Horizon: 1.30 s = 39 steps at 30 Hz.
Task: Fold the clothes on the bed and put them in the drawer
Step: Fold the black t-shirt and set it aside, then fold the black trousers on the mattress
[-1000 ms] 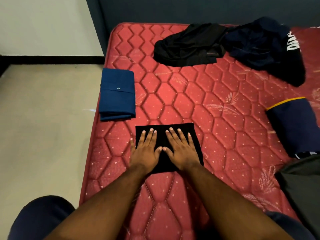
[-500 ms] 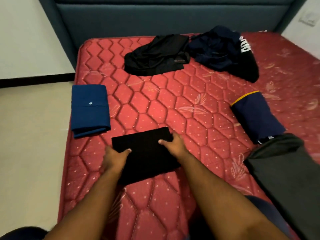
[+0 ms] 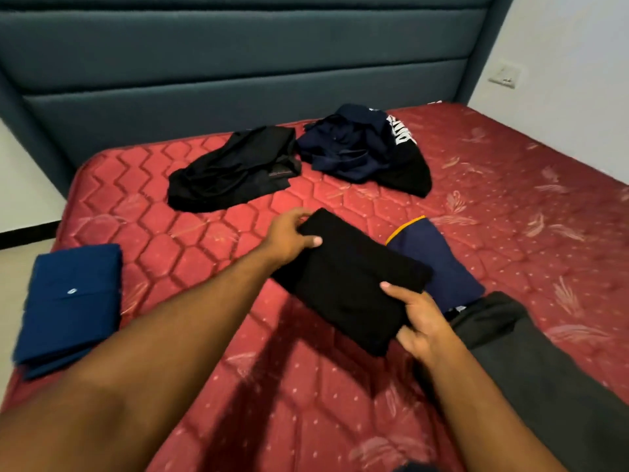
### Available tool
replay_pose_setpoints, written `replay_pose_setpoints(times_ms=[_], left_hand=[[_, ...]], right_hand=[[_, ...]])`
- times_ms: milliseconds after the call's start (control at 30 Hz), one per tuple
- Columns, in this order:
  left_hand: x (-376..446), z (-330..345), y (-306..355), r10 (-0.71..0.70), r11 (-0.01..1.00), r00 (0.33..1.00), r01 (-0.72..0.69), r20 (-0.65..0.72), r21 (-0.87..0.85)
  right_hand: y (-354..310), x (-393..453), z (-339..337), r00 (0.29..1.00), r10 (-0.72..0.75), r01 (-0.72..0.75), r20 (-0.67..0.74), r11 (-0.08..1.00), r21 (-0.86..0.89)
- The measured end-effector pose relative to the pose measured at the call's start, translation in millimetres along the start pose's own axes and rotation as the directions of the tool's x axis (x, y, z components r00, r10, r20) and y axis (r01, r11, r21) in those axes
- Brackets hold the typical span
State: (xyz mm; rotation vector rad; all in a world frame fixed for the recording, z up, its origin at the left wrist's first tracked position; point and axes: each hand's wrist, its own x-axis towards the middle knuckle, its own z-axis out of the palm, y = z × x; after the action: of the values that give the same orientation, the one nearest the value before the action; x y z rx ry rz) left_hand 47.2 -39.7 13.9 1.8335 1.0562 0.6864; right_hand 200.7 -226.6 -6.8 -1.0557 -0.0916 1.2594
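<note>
A folded black garment [image 3: 350, 284] hangs lifted above the red mattress [image 3: 218, 233], casting a shadow below. My left hand [image 3: 289, 236] grips its far left edge, thumb on top. My right hand [image 3: 418, 321] grips its near right corner, thumb on top and fingers underneath. A folded blue garment [image 3: 71, 301] lies at the bed's left edge. A folded navy piece with a yellow trim [image 3: 439, 264] lies to the right, partly behind the black one. Unfolded black clothing [image 3: 235, 168] and a navy heap with white lettering [image 3: 364, 148] lie near the headboard.
A dark grey cloth [image 3: 544, 369] lies along the bed's right front. The padded blue-grey headboard [image 3: 238, 69] stands behind the bed. A wall socket [image 3: 505, 77] is on the right wall. Pale floor [image 3: 20, 260] shows left of the bed.
Both hands went from pressing flat on the black garment to gripping its edges, then lifted it off the mattress and carried it to the right. The view turned right and up.
</note>
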Motion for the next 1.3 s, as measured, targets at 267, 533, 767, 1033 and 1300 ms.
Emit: replay_pose_setpoints(times_ms=[267, 533, 767, 1033, 1300], left_hand=[[119.2, 175.9, 76.6, 0.199, 0.836, 0.969, -0.246, 0.147, 0.490], [95.8, 265.3, 15.8, -0.057, 0.773, 0.923, -0.200, 0.379, 0.602], [103.1, 269.9, 0.5, -0.170, 0.734, 0.895, -0.164, 0.412, 0.659], [86.1, 168.4, -9.5, -0.113, 0.707, 0.977, -0.050, 0.182, 0.706], [73.7, -32.0, -148.5, -0.286, 0.593, 0.947, 0.297, -0.149, 0.748]], right_hand=[[-100.1, 69.8, -93.0, 0.856, -0.311, 0.191, -0.413, 0.932, -0.307], [-87.4, 134.4, -130.6, 0.810, -0.583, -0.130, 0.064, -0.285, -0.950], [-67.3, 150.4, -144.4, 0.876, -0.483, -0.208, -0.015, -0.349, -0.914], [-77.3, 130.6, -49.0, 0.854, -0.458, -0.078, 0.247, -0.582, -0.810], [51.0, 195.0, 84.0, 0.899, -0.019, 0.348, 0.437, -0.572, -0.743]])
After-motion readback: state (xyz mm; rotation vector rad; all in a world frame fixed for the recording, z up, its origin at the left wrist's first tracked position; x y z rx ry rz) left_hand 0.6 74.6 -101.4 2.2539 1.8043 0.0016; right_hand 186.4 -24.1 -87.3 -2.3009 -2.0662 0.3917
